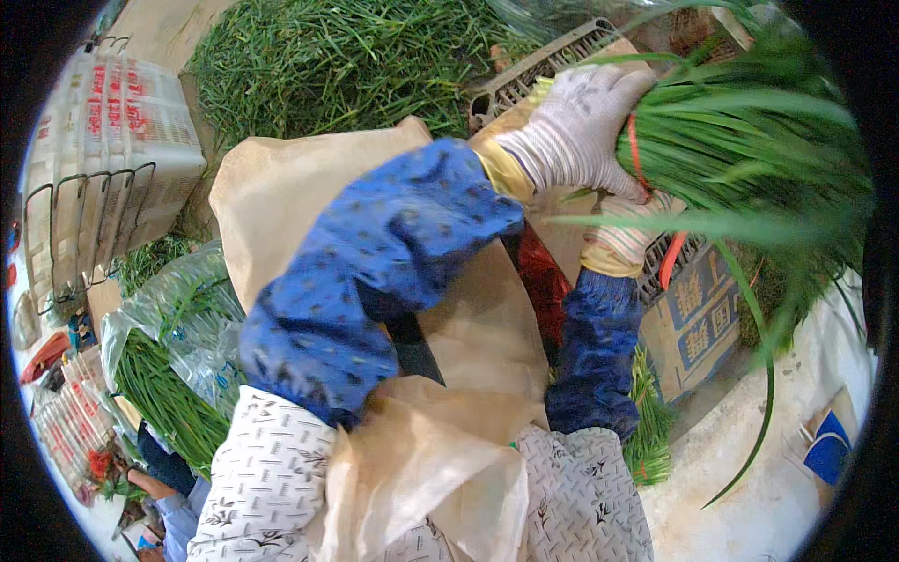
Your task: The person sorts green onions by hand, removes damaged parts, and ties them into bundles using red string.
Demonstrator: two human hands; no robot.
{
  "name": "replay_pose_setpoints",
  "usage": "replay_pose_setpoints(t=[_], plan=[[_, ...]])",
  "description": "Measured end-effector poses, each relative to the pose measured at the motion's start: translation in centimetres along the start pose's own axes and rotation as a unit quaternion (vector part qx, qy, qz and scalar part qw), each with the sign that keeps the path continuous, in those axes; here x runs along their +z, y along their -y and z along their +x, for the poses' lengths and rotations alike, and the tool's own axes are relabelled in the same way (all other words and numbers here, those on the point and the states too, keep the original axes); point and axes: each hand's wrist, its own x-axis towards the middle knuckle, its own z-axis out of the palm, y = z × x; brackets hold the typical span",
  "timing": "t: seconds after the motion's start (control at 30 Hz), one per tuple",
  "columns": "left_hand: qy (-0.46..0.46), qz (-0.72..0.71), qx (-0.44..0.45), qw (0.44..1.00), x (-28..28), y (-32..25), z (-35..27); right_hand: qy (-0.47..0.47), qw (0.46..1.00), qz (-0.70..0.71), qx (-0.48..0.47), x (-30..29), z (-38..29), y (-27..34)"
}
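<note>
A large bunch of long green leaves, like Chinese chives [730, 133], lies at the upper right with a red band around it. My left hand [597, 119], in a striped knit glove over a yellow one, grips the bunch beside the band, its thumb against the leaves. Under the bunch is my right hand [628, 221], gloved alike; its fingers are hidden by the leaves and the left hand, so its grip does not show. A loose red strip [673, 260] hangs just right of the right hand. Blue sleeve covers reach over a tan apron [281, 190].
Loose green leaves [344, 67] are heaped ahead. A plastic crate [541, 67] and printed cardboard box [692, 323] are near the hands. Tied stalks [646, 421] lie at lower right. Stacked white baskets [112, 140] and bagged greens [168, 393] are left, where a person's arm [151, 485] shows.
</note>
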Motion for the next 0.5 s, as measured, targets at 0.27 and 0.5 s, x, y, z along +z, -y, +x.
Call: replay_pose_setpoints(t=[0.27, 0.5], plan=[[0.319, 0.178, -0.080, 0.927, -3.4, 0.7, 2.7, 0.076, 0.972, 0.015, 0.220, -2.8, -9.5, -1.2], [0.319, 0.325, -0.025, 0.890, -4.0, -1.9, -3.6, 0.079, 0.964, -0.236, -0.093, -2.8, -10.8, 1.7]])
